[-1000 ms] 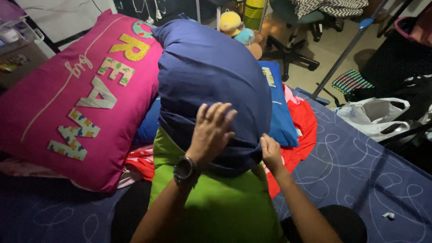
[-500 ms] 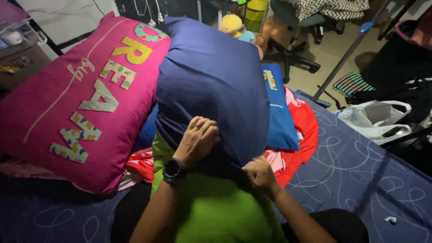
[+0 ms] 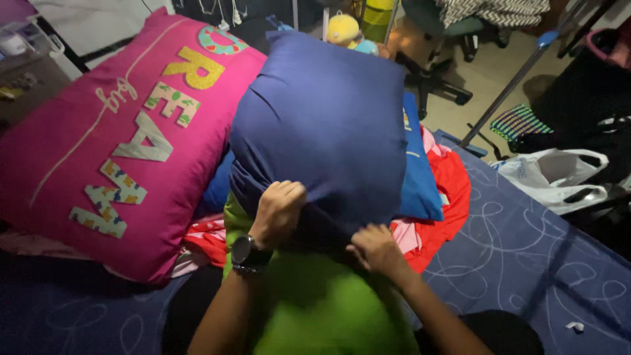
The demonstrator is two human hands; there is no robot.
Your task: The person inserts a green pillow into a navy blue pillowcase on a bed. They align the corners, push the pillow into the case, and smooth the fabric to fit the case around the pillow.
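A navy blue pillowcase [image 3: 322, 125] covers the upper part of a bright green pillow [image 3: 322, 309] that stands upright on the bed in front of me. My left hand [image 3: 279, 207], with a black watch on the wrist, grips the lower left hem of the navy case. My right hand [image 3: 374, 250] pinches the lower right hem of the same case. Both hands are shut on the cloth where navy meets green.
A big magenta pillow [image 3: 112, 144] with appliqué letters leans at the left. A smaller blue pillow [image 3: 417, 177] and red cloth [image 3: 447, 197] lie behind right. The bedsheet [image 3: 526, 263] is dark blue with swirls. An office chair, a white plastic bag [image 3: 559, 174] and a pole stand beyond the bed.
My left hand went from flat on the navy case to gripping its hem. My right hand closed on the hem too. The case has slid a little further down the green pillow.
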